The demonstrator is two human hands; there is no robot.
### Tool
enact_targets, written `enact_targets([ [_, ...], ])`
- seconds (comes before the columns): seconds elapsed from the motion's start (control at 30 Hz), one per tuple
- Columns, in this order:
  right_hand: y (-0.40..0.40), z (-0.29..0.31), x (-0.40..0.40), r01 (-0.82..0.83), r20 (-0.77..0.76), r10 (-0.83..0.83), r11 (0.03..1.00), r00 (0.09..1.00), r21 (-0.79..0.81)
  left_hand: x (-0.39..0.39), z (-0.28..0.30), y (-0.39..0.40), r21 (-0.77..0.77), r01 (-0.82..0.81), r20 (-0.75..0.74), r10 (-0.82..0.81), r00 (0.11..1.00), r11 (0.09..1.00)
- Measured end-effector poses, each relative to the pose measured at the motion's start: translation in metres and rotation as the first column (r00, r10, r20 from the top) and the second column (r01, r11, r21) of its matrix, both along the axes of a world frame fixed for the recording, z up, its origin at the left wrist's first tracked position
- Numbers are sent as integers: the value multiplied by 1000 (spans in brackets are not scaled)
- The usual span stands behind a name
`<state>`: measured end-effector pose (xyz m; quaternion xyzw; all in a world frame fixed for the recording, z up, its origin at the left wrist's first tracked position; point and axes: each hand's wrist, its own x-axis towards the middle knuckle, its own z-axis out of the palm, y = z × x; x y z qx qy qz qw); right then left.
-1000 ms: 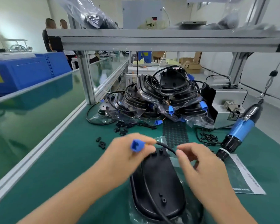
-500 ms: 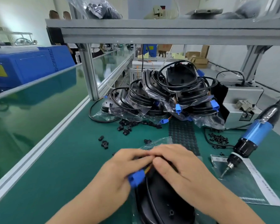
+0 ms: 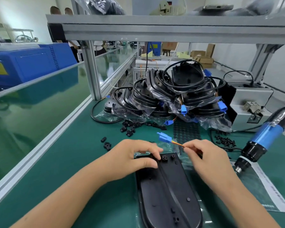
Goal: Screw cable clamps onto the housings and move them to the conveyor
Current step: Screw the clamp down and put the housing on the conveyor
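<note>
Currently left hand presses housing, right hand pinches wires; a hard tug could strain them at plug.

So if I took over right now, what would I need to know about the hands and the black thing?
Left hand: its fingers press on the top edge of the black housing, which lies flat on the green bench.
Right hand: pinches the orange wires just behind the blue connector, held up over the housing.
Loose cable clamps lie behind the left hand; screws and the blue electric screwdriver are on the right.
Done: housing laid out, wires in hand.
Left: no clamp visibly fitted yet. Screw one on, then move the housing to the conveyor on the left. More bagged housings wait behind.
</note>
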<state>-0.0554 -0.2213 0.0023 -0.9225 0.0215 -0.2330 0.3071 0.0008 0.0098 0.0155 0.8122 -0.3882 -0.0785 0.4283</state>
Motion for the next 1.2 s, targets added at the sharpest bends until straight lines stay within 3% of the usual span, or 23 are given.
enact_targets([
  [0.1,-13,-6,5,116,-241,-202,937,949,-330,2,3,-7,-24,-16,-58,15,998,1000],
  [0.17,-14,-5,4,74,-312,-219,907,925,-415,3,4,-14,-19,-51,-41,50,998,998],
  [0.23,-16,6,-1,53,-272,-137,954,952,-295,3,6,-22,8,-95,12,95,995,995],
  [0.3,-22,25,-7,-15,-236,16,1000,972,4,4,9,-28,26,-127,34,126,991,992],
  [0.37,-21,58,-17,-132,-294,248,922,923,364,5,11,-33,33,-155,20,155,988,987],
  [0.4,-20,72,-22,-193,-321,327,903,889,384,6,12,-34,36,-170,5,170,986,985],
  [0.43,-19,82,-23,-265,-351,364,917,863,298,5,12,-36,38,-184,-4,185,983,982],
  [0.53,-9,96,-12,-368,-429,249,903,868,-221,3,10,-40,50,-237,35,236,971,970],
  [0.63,6,86,7,-434,-485,217,809,847,-396,2,5,-39,37,-287,23,287,958,957],
  [0.77,8,61,20,-420,-491,223,842,842,-338,13,0,-5,-52,-396,-236,374,897,917],
  [0.83,6,50,22,-416,-467,252,862,847,-289,26,-6,23,44,-550,-97,551,829,834],
  [0.9,5,43,24,-413,-430,278,873,859,-260,30,-12,41,155,-620,53,620,783,769],
  [1.2,8,30,21,-456,-337,377,867,863,-198,29,-17,35,413,-424,238,354,905,806],
])
